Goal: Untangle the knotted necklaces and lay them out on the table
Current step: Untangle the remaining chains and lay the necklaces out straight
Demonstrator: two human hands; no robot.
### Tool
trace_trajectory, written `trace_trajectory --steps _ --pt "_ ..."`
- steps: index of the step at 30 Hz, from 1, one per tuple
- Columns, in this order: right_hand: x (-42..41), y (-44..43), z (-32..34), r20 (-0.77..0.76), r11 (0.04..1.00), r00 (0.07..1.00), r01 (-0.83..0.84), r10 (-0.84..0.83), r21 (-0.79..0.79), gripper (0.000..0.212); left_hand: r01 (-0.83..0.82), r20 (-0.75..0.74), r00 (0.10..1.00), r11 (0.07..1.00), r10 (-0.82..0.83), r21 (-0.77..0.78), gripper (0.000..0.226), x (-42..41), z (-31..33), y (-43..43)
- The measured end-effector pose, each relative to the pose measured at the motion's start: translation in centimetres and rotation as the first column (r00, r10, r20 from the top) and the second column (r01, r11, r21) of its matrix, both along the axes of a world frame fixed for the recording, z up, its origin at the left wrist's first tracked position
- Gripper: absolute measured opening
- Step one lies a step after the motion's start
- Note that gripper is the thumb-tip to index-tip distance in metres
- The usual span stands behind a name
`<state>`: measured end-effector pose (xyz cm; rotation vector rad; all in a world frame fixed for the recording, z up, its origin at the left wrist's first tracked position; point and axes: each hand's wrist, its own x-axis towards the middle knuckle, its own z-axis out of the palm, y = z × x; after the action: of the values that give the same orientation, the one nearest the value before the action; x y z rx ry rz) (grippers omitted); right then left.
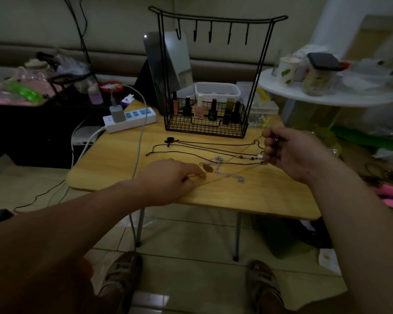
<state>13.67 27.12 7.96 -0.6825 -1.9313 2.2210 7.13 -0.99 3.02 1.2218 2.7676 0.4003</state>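
Thin dark cord necklaces ran left to right across the pale wooden tabletop, right ends pinched in the right hand's curled fingers. The left hand's fingers lay beside a kinked silver chain, grip unclear.

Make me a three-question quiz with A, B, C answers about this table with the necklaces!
1. Where is the silver chain?
A) on the table
B) in the wire basket
C) hanging on a hook

2. How many hooks does the black stand have?
A) three
B) five
C) eight

3. What is the right hand doing?
A) lying flat
B) holding a bottle
C) pinching the dark cords

Answers:
1 A, it lies flat on the wood.
2 B, five hang from the top bar.
3 C, its fingers curl round the cord ends.
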Motion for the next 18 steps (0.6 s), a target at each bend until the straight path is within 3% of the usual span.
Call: trace_trajectory --steps 5,9,13,18 --pt "0.1 0.4 -0.2 0.033 0.999 0.999 -0.02 0.019 0.025 0.025 -0.209 0.167 0.969 0.966 0.183 0.151 0.013 -1.3 0.2 -0.1" --pt "0.2 1.2 -0.4 0.11 0.999 0.993 0.028 -0.033 0.044 0.023 -0.377 0.346 0.89 0.907 0.298 0.189 0.013 -3.1 0.8 -0.2" --pt "0.7 1.9 -0.8 0.259 0.984 0.964 -0.1 0.06 0.146 0.02 -0.309 0.328 0.903 0.95 0.276 0.051 0.014 -3.6 1.5 -0.3" --pt "2.0 3.1 -1.2 0.5 0.89 0.845 -0.362 0.189 0.276 0.013 -0.193 0.296 0.93 0.975 0.216 -0.106 0.014 -3.6 2.5 -1.0"
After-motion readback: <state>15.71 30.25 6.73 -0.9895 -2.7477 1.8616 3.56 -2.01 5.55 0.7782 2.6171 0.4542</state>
